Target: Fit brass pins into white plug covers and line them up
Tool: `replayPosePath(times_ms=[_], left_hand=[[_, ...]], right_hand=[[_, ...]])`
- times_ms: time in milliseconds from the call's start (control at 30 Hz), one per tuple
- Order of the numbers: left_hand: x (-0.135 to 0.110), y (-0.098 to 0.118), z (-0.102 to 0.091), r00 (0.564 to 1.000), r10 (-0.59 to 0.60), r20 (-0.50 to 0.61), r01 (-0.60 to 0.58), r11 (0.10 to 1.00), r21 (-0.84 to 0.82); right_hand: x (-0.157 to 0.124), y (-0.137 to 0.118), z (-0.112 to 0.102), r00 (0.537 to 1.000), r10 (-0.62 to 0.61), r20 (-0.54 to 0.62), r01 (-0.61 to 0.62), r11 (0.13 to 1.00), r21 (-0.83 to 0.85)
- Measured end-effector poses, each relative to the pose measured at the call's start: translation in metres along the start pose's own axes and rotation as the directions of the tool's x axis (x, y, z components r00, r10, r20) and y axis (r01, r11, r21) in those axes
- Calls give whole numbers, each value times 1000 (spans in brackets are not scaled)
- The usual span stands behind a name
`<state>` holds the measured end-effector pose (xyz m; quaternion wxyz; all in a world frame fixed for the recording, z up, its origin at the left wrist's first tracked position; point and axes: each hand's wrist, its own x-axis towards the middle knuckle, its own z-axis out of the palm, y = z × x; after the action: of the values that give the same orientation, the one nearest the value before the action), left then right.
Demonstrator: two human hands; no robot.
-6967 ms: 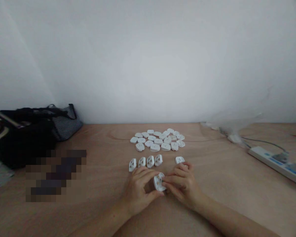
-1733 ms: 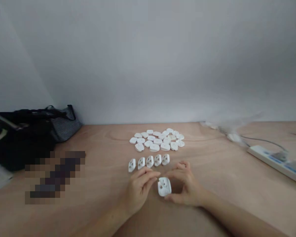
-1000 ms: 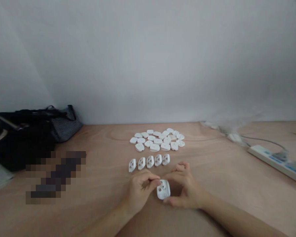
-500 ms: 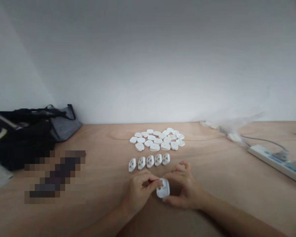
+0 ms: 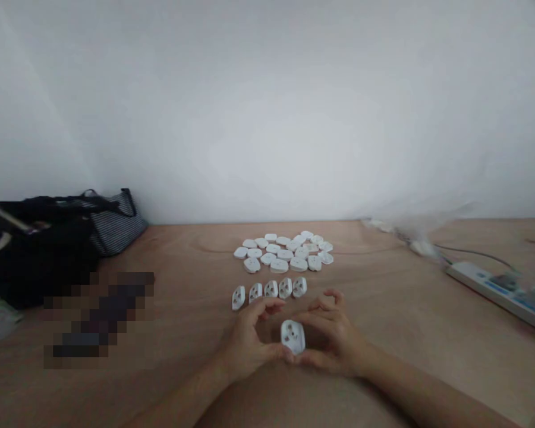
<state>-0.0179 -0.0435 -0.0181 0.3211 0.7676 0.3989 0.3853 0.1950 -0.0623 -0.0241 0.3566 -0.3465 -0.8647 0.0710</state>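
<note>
A small white plug piece [image 5: 293,336] with metal contacts showing stands upright between my two hands. My left hand [image 5: 249,339] curls around its left side, thumb under it and fingers arched above. My right hand [image 5: 332,336] pinches its right edge with thumb and fingers. Just beyond my fingers a row of several white plug pieces [image 5: 270,291] stands on the wooden table [image 5: 187,297]. Farther back lies a cluster of several flat white covers [image 5: 285,252].
A black and striped bag [image 5: 49,238] sits at the far left against the white wall. A blurred-out dark object [image 5: 100,315] lies left of my hands. A white power strip [image 5: 499,288] with its cable and a clear plastic bag [image 5: 421,229] are at the right.
Since seven seconds ago one more piece has joined the row and the loose piece at the right is gone. In the last half second my left fingers lifted off the held piece.
</note>
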Motion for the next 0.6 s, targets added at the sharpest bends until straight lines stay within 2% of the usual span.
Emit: replayPosePath(times_ms=[100, 267, 400, 500, 600], left_hand=[[-1, 1, -4, 992, 84, 97, -94, 991, 97], [-1, 4, -2, 978, 159, 135, -179, 972, 151], [0, 7, -3, 986, 151, 76, -164, 965, 207], [0, 5, -6, 990, 138, 12, -138, 968, 209], [0, 4, -6, 992, 128, -5, -124, 972, 198]], right_hand=[[-1, 6, 1, 998, 46, 36, -46, 999, 14], [-1, 9, 4, 993, 112, 37, -114, 992, 46], [0, 10, -3, 980, 180, 81, -185, 980, 68], [2, 10, -11, 966, 162, 202, -175, 983, 48], [4, 6, -14, 955, 126, 270, -139, 990, 30]])
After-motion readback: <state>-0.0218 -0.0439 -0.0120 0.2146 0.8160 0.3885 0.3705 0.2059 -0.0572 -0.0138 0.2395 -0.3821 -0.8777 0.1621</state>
